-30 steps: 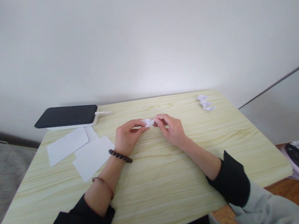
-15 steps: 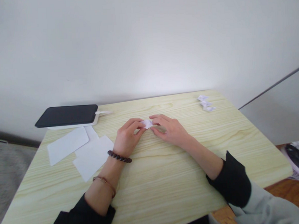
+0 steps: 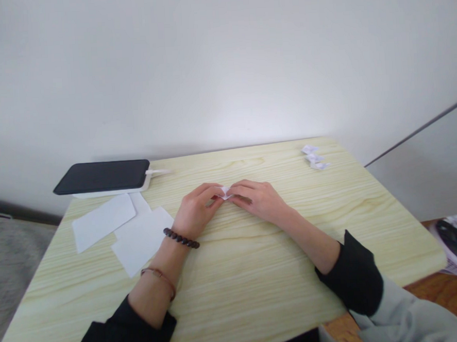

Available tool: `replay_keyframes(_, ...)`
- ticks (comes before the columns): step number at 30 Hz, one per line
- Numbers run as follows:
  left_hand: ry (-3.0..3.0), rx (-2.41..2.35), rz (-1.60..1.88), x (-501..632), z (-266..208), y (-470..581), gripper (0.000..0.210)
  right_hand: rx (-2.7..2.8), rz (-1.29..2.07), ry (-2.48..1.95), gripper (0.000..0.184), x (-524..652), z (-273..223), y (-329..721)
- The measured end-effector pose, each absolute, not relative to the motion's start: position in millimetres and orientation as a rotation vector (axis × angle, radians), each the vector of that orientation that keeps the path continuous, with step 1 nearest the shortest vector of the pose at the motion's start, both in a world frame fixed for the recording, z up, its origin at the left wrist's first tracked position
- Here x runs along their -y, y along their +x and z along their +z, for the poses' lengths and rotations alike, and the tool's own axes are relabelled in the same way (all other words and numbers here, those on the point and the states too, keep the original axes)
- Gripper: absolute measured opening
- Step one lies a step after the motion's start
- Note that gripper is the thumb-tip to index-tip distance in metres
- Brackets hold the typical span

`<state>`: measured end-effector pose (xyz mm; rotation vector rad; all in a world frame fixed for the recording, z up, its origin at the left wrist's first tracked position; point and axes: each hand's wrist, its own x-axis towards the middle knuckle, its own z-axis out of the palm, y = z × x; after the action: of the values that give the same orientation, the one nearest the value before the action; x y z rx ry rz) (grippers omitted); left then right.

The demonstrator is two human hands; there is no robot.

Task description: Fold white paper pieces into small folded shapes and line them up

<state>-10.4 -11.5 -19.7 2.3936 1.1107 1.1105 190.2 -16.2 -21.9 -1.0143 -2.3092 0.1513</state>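
Observation:
A small folded piece of white paper (image 3: 225, 192) is held between my two hands over the middle of the table. My left hand (image 3: 198, 206) pinches its left side between thumb and fingers. From the right, my right hand (image 3: 258, 199) grips the opposite side in the same way. The fingers cover most of the paper, so its full shape is hidden. A dark beaded bracelet (image 3: 181, 238) and a thin reddish bangle (image 3: 158, 276) circle my left wrist and forearm.
Several flat white paper sheets (image 3: 103, 221) overlap at the table's left. Behind them a black phone (image 3: 103, 176) lies on a white box-like base with a white cable (image 3: 159, 171). Small folded paper pieces (image 3: 315, 157) sit at the back right. A wall (image 3: 222, 68) borders the table (image 3: 266, 287).
My right hand's fingers have closed onto the right side of the folded paper, and both hands are nearer together. Less of the paper shows now.

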Motion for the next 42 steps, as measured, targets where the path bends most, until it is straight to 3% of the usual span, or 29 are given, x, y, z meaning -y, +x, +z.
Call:
replay_keyframes(7,2.253,-1.132,1.087,10.9,-18.7,-9.5,0.013,2.307,0.089,-1.056,0.019,17.2,-22.3,187.0)
replay_keyframes(17,1.823,-1.158,1.154,12.9,-15.7,-3.0,0.030,2.192,0.153,-0.992,0.017,16.9,-22.8,186.9)
replay_keyframes(26,1.643,-1.156,1.232,14.3,-14.9,-1.2,0.020,2.045,0.238,-0.895,0.014,16.1,-20.6,184.7)
replay_keyframes(35,1.441,-1.296,1.131,14.6,-5.9,-0.3,0.014,1.709,0.783,-1.061,0.010,16.4,-20.4,179.3)
replay_keyframes(42,1.312,-1.267,1.047,13.3,-4.3,-1.4,0.021,1.425,1.272,-1.043,0.020,14.7,-23.2,176.7)
